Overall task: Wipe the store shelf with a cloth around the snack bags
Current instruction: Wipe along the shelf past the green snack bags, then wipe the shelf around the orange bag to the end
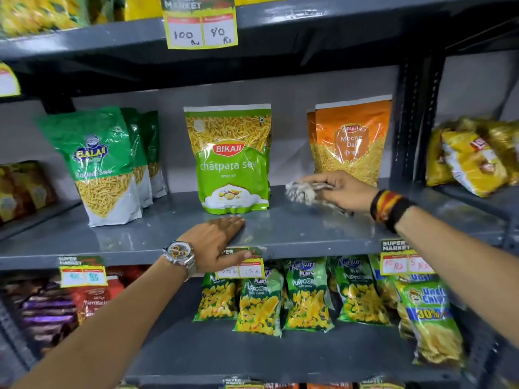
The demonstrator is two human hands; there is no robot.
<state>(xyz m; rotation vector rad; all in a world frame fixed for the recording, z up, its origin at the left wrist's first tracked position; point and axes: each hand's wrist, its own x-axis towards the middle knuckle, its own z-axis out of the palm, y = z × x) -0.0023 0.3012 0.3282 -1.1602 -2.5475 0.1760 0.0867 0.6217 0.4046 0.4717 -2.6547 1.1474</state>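
Note:
The grey metal shelf (295, 228) runs across the middle of the view. On it stand a green Bikaji chatpata sev bag (229, 161) in the centre, an orange Bikaji moong dal bag (351, 141) to the right, and green Balaji sev bags (104, 164) to the left. My right hand (339, 192) presses a crumpled pale cloth (302, 190) onto the shelf between the green Bikaji bag and the orange bag. My left hand (216, 242) lies flat on the shelf's front edge just below the green Bikaji bag, thumb over a price tag (243, 265).
A dark upright post (412, 122) bounds the shelf on the right, with yellow chip bags (471, 158) beyond it. Puffcorn bags (280, 301) and other snacks fill the shelf below. An upper shelf with a yellow price tag (200, 29) hangs overhead.

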